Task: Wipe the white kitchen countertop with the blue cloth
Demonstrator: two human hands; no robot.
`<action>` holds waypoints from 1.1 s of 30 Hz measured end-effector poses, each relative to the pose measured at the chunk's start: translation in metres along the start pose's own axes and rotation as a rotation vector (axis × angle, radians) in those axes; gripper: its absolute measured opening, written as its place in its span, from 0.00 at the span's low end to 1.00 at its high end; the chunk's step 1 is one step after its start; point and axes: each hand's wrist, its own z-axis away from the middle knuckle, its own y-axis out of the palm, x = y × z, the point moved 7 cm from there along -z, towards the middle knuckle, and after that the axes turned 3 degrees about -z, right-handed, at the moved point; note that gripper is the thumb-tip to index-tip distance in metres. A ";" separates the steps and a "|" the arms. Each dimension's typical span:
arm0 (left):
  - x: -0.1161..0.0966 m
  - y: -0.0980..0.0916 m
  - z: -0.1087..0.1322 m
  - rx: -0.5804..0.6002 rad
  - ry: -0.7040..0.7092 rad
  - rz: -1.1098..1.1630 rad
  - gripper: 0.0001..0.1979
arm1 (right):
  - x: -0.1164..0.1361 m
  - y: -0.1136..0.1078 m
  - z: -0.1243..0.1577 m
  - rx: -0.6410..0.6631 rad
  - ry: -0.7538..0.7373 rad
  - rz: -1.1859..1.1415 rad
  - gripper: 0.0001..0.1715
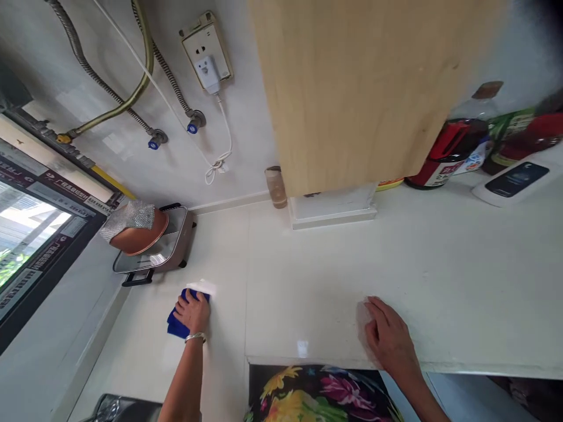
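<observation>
Left hand (192,313): spread flat on cloth (176,328), lower left of frame.
Cloth: on counter (308,281).
Right hand (389,337): half-curled, lower right; can't tell if holding anything.
Wiping: probable step in hand; likely needing even palm pressure next, clear of griddle (176,254).
Counts: hands 2, cloth 1, griddle 1, valves (193,125) 2, cup (276,189) 1.

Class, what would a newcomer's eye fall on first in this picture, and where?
The deep blue cloth under the left hand, on the pale counter, stands out first. Next comes the broad wooden panel at top centre, then the copper-coloured vessel by the window on the left.
</observation>
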 end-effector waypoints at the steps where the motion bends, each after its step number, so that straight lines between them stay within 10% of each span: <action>1: -0.021 0.003 0.007 0.003 0.061 0.001 0.28 | 0.000 0.000 0.000 0.002 0.005 0.003 0.27; 9: -0.189 0.010 0.107 -0.019 0.681 0.051 0.27 | -0.005 0.009 0.000 0.013 0.054 0.009 0.27; 15: -0.259 0.000 0.207 0.061 1.064 0.198 0.26 | -0.008 0.009 -0.001 -0.014 0.056 -0.020 0.27; 25: -0.277 -0.019 0.337 0.240 1.500 0.469 0.30 | -0.005 0.004 -0.005 -0.027 0.051 -0.059 0.25; 29: -0.272 -0.019 0.333 0.318 1.534 0.538 0.29 | -0.009 0.001 -0.006 -0.044 0.068 -0.129 0.23; 33: -0.254 -0.015 0.277 0.276 1.388 0.642 0.26 | 0.002 -0.010 -0.019 -0.154 0.118 -0.161 0.23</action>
